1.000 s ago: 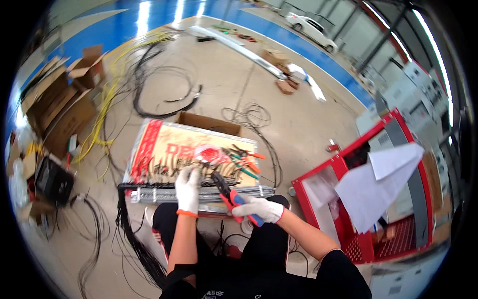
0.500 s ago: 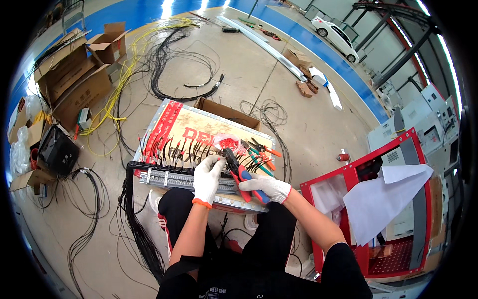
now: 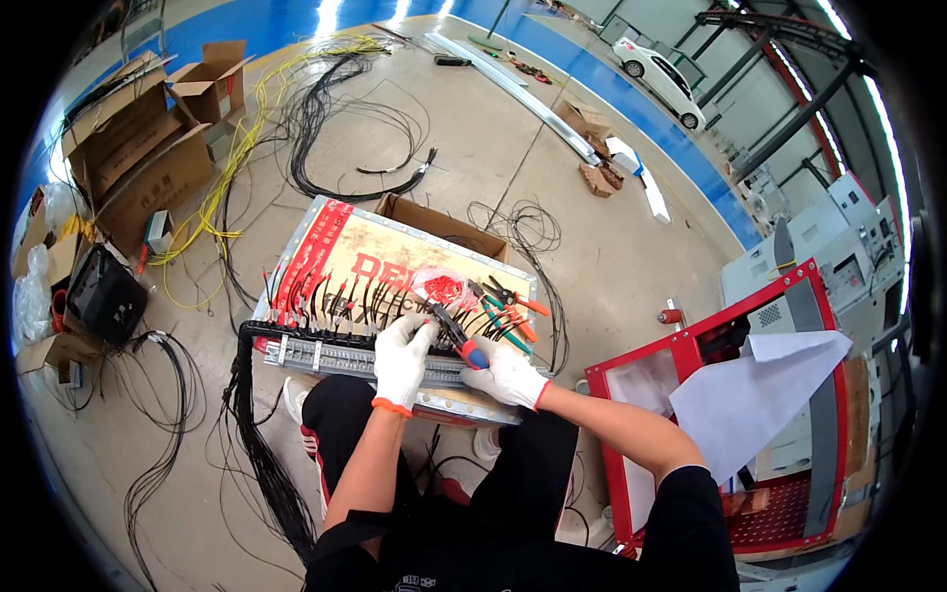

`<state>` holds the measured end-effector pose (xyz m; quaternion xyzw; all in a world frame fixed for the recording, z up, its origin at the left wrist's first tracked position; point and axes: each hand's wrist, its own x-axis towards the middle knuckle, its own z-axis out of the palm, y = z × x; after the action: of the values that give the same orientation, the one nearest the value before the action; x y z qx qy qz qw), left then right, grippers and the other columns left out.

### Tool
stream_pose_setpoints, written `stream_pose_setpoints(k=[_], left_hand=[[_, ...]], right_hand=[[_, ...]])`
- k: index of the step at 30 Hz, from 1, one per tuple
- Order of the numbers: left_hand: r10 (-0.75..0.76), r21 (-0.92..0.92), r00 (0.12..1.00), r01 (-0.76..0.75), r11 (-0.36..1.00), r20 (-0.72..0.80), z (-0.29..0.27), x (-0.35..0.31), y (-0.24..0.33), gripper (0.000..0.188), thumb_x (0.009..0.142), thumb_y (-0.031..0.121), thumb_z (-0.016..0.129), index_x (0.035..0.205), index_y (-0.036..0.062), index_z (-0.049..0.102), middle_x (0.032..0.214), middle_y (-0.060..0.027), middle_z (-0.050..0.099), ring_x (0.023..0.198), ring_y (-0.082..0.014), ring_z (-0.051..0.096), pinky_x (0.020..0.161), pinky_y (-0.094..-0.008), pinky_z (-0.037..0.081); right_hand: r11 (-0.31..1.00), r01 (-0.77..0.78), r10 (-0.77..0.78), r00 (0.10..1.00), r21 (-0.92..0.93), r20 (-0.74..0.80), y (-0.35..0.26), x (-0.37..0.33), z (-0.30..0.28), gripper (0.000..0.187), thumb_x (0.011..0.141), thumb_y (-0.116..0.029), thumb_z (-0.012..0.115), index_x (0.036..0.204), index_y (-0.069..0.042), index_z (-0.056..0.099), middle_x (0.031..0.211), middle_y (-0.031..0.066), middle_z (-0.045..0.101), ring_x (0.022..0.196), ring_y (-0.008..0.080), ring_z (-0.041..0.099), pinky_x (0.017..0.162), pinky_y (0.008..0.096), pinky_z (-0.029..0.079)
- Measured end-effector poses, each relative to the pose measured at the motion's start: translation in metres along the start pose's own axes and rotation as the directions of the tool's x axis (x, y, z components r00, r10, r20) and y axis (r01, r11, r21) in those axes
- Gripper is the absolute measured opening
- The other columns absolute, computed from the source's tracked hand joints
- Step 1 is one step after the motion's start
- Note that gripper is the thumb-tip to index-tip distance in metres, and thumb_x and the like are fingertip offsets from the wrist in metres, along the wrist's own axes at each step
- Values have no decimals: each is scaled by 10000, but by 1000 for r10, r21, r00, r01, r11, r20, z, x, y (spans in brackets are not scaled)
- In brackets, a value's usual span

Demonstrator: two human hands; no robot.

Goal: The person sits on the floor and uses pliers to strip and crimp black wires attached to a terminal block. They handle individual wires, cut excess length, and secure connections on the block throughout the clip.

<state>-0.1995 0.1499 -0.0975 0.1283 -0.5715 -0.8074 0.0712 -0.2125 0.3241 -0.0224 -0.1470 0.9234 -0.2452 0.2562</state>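
Note:
My left hand (image 3: 402, 353), in a white glove with an orange cuff, is closed with thumb and forefinger pinched near a black wire end; what lies between the fingertips is too small to make out. My right hand (image 3: 507, 377), also gloved, wraps round the red-and-blue handles of crimping pliers (image 3: 453, 332). Their dark jaws point up-left, close to my left fingertips. A row of short black wires (image 3: 363, 299) stands up along a grey terminal strip (image 3: 326, 359). Just beyond the pliers lies a clear bag of small red terminals (image 3: 444, 287).
Green-handled and orange-handled hand tools (image 3: 507, 308) lie right of the bag on a wooden-topped box (image 3: 390, 243). A thick black cable bundle (image 3: 264, 449) hangs at its left. Cardboard boxes (image 3: 148, 183) stand far left, a red metal frame (image 3: 646, 355) at right. Loose cables (image 3: 316, 148) cover parts of the floor.
The pliers' handles were spread and are now squeezed closer together in my right hand. Both hands stay near the same wires; the whole view has shifted slightly.

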Motion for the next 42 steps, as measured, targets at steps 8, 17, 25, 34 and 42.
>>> stream_pose_setpoints(k=[8, 17, 25, 34, 42], left_hand=[[170, 258, 985, -164, 952, 1, -6, 7, -10, 224, 889, 149, 683, 1006, -41, 706, 933, -143, 699, 804, -209, 641, 738, -329, 497], [96, 129, 995, -94, 987, -12, -3, 7, -10, 224, 939, 152, 620, 1061, -20, 694, 949, -145, 713, 873, -202, 667, 809, -324, 507], [82, 168, 996, -88, 982, 46, -5, 6, -7, 207, 960, 123, 603, 1066, -31, 693, 887, -43, 701, 782, -72, 578, 707, -234, 461], [57, 158, 998, -57, 986, 1, -8, 7, -9, 242, 923, 161, 631, 1033, -39, 714, 871, -122, 719, 797, -159, 645, 746, -309, 493], [11, 117, 1000, -12, 993, 8, -7, 3, 2, 225, 929, 146, 632, 1032, -39, 708, 869, -102, 713, 799, -127, 626, 761, -286, 488]], right_hand=[[875, -89, 73, 996, 475, 52, -2, -5, -18, 854, 759, -556, 738, 1320, 51, 522, 1024, 145, 637, 867, 219, 640, 761, 313, 503], [630, -327, 113, 936, 704, 333, -11, -1, -33, 294, 841, -277, 737, 971, -43, 615, 822, 3, 603, 697, 65, 536, 638, 209, 431], [737, -263, 29, 933, 622, 360, -4, 3, -37, 340, 833, -306, 736, 975, -23, 610, 838, 3, 608, 726, 72, 550, 647, 217, 444], [988, 22, -22, 1000, -154, 0, -14, 8, -15, 491, 772, -303, 666, 1135, 8, 553, 932, 247, 650, 916, 377, 654, 796, 422, 502], [998, -29, 25, 997, 47, 72, -13, 8, -15, 485, 812, -390, 707, 1040, 7, 547, 760, 142, 610, 738, 290, 639, 707, 409, 498]])
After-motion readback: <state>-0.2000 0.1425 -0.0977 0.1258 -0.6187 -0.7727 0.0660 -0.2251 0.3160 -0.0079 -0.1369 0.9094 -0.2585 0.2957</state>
